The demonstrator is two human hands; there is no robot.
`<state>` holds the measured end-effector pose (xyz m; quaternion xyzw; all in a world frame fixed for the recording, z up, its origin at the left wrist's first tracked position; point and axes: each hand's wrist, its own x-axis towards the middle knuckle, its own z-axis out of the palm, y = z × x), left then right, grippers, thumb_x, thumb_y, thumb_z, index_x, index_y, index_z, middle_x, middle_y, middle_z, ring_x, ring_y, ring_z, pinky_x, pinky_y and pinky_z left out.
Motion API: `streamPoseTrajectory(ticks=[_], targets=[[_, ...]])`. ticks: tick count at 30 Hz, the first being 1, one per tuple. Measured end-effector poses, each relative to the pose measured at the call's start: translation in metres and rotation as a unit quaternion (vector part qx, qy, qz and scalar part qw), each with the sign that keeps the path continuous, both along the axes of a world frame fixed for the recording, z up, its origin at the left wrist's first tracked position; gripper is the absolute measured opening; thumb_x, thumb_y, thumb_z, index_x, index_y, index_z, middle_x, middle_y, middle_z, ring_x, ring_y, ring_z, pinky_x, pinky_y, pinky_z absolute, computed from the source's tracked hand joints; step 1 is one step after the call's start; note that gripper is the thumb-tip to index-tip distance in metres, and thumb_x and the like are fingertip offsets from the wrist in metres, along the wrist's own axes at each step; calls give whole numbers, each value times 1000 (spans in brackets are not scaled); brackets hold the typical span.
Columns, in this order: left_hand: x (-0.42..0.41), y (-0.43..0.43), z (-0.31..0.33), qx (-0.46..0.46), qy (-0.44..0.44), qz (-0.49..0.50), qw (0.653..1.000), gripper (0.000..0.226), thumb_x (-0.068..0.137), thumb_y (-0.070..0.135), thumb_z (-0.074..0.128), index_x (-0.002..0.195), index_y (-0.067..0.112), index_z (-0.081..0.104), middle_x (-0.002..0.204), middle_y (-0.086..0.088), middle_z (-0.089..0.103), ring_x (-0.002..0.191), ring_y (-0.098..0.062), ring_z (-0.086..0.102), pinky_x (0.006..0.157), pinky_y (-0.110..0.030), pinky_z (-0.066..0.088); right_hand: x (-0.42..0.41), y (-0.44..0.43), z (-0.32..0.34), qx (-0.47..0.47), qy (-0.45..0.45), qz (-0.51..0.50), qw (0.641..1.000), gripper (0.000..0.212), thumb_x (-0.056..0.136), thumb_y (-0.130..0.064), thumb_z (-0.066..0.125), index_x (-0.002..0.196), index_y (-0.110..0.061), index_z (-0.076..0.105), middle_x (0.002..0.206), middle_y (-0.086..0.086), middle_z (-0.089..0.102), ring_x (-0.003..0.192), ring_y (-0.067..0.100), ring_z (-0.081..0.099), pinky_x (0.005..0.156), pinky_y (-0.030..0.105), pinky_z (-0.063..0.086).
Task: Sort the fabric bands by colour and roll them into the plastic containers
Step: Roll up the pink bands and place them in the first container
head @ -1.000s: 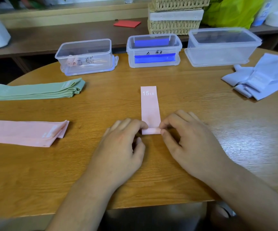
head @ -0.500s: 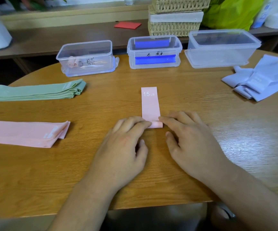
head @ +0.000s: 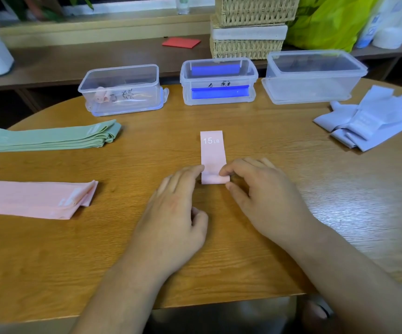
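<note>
A pink fabric band (head: 212, 150) marked "15 LB" lies flat at the table's centre, its near end wound into a small roll (head: 213, 180). My left hand (head: 175, 208) touches the roll's left end with straight fingertips, thumb held apart. My right hand (head: 262, 194) pinches the right end between curled index finger and thumb. At the back stand three clear plastic containers: the left container (head: 147, 75) holds a pink roll (head: 103, 96), the middle container (head: 219, 101) shows blue strips, and the right container (head: 315, 75) is larger.
Folded green bands (head: 50, 137) lie at the left, with a stack of pink bands (head: 33, 198) nearer me. Pale lilac bands (head: 373, 121) are heaped at the right. Behind the table, a shelf carries wicker baskets (head: 250, 27) and a green bag (head: 327, 20).
Both hands have rolled the band's near end further away from me. The roll is thicker and the flat part shorter. My left fingers have straightened.
</note>
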<state>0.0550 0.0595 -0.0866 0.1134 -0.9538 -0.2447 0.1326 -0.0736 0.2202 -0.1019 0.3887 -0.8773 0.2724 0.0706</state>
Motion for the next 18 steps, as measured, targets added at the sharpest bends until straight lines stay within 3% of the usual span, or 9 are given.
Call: streamPoseTrajectory(ticks=[6,13,18], targets=[[3,-1,1,-3,13,-12,1000,68,92,13,60,153,37,39,145,25,42,138,8,33,109,-13,30,10,6,2,-20,-17,20,999,17,96,-26,66,110,-37,64,101,-20,64,100,11,54,84,43,51],[6,-3,0,-9,50,-63,997,43,85,6,57,119,31,63,117,23,53,115,-5,50,94,-21,44,22,21,3,1,2,40,999,17,93,-32,64,109,-36,65,103,-21,61,100,12,52,81,34,46],[3,-3,-3,-22,50,-62,997,42,88,8,57,122,31,64,124,23,54,117,-5,50,98,-30,49,22,19,0,13,14,10,1000,24,95,-42,58,116,-36,68,111,-20,61,105,13,53,84,39,50]])
